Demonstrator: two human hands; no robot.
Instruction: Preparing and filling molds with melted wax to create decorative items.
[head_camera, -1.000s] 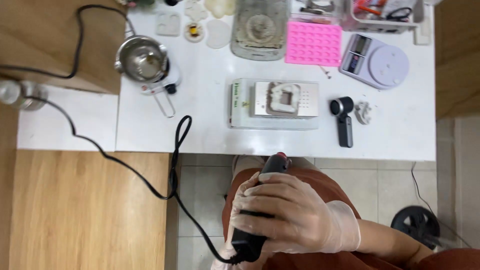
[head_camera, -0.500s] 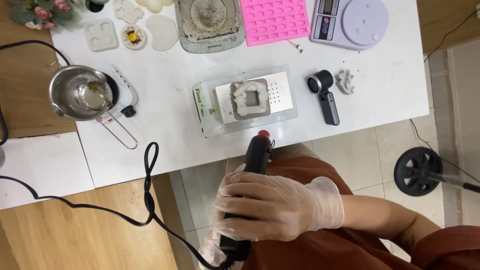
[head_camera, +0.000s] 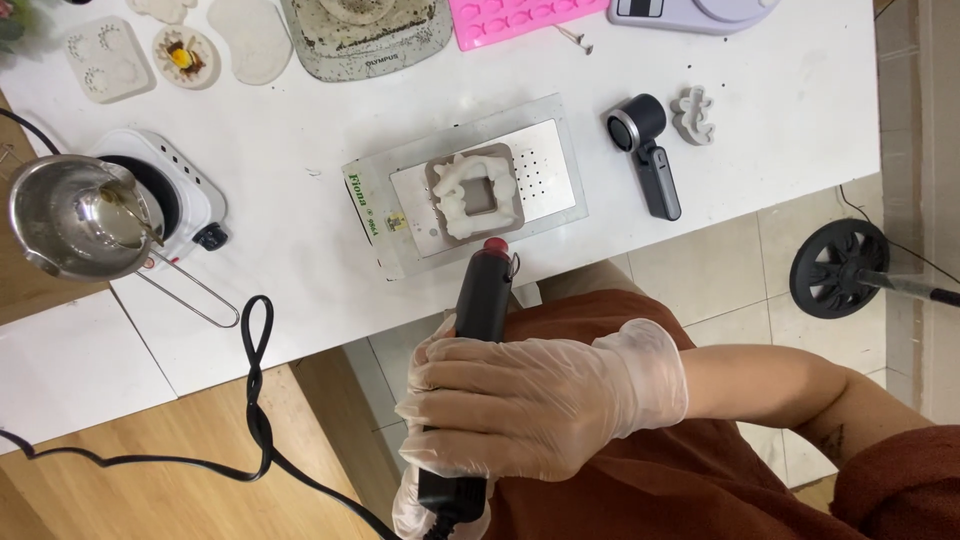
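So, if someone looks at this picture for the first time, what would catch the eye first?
Probably the two gloved hands at the bottom centre: the right hand lies over the left hand, both gripping a black corded heat tool with a red tip. Its tip points at a white mould sitting on a metal plate on the white table. At far left, a steel pot sits on a small hotplate.

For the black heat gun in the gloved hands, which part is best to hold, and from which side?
Probably the black body of the heat gun, behind its red nozzle. The right hand already wraps it from the side; the left hand seems to grip lower, near the cord. The nozzle points at the white mould, so coming from the rear keeps fingers clear.
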